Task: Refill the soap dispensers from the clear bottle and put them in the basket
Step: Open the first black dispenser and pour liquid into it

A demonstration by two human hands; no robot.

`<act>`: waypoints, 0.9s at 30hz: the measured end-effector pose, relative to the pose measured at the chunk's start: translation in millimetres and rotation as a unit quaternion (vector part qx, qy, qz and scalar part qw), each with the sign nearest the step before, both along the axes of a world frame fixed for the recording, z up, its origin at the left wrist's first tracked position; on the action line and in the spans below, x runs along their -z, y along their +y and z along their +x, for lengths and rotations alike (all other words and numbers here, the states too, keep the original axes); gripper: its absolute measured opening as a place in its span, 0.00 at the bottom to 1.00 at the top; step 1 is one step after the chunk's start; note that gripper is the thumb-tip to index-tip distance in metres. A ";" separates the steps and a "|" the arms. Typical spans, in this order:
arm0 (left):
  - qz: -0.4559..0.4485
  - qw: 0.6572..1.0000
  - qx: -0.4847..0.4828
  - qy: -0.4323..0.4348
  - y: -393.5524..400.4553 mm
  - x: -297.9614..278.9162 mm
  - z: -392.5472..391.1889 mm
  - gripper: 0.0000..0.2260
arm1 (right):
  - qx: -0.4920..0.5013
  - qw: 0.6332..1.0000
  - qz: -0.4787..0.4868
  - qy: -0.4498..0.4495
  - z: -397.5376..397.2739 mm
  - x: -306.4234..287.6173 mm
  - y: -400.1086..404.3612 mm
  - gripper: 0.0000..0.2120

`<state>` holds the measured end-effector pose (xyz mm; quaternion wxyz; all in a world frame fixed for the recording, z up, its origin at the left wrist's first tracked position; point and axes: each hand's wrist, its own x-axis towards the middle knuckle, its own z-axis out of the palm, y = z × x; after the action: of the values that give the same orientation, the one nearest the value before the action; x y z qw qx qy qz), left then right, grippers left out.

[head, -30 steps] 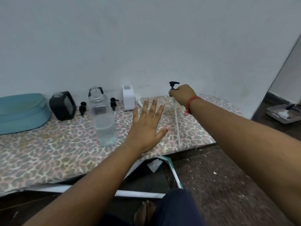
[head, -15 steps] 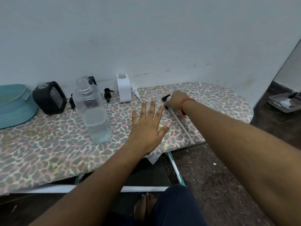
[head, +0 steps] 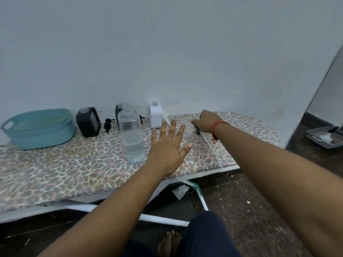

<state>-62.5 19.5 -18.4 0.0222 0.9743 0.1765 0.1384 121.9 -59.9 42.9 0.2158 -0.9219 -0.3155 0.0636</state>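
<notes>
Fingers of the right hand (head: 205, 120) are curling down over the black head of a pump (head: 199, 131), which is lying on the leopard-print board (head: 74, 164). How firmly they are pinching it cannot be told, since the hand is covering most of the head. The pump's long axis is running from that black head, under the hand, toward the near right edge of the board — its pale dip tube (head: 211, 147) is pointing back at the person and sticking out from beneath the wrist, where a red thread bracelet (head: 216, 127) is hanging.

The left hand (head: 168, 145) is hovering flat over the board with fingers spread and straight, holding nothing, just to the right of the clear bottle (head: 131, 134). That bottle is standing upright, uncapped, partly filled with clear liquid.

Along the wall a black dispenser (head: 88, 121), a second dark one (head: 117, 114) half hidden behind the clear bottle, and a white dispenser (head: 155, 115) are standing without pumps — the white one is sitting nearest the right hand. A loose black pump (head: 108, 124) is resting between the dark dispensers. At the far left the teal basket (head: 39, 128) is sitting on the board.
</notes>
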 end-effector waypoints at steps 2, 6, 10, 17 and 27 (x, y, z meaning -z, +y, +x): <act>0.014 1.000 -0.002 -0.011 -3.2 -14.5 -16.0 0.33 | -0.009 1.000 0.006 -0.014 -19.8 -11.6 -2.2 0.18; 0.042 0.998 -0.005 -0.054 -6.2 -43.8 -47.1 0.34 | -0.035 0.999 0.016 -0.029 -59.0 -33.7 -3.2 0.23; 0.078 0.993 -0.029 -0.080 -0.5 -74.9 -81.1 0.35 | -0.055 0.996 0.024 -0.061 -101.5 -53.7 -3.5 0.32; 0.108 0.984 -0.085 -0.114 35.6 -112.3 -126.5 0.35 | -0.105 0.971 0.085 -0.197 -161.4 -82.9 13.5 0.32; 0.051 0.979 -0.166 -0.106 108.4 -84.5 -152.4 0.36 | -0.160 0.921 0.275 -0.225 -197.7 -71.2 65.5 0.28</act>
<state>-214.9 127.8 66.1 -0.0320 0.9112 0.3249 0.2512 -75.8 5.6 114.1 0.3711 -0.7533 -0.5044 -0.2010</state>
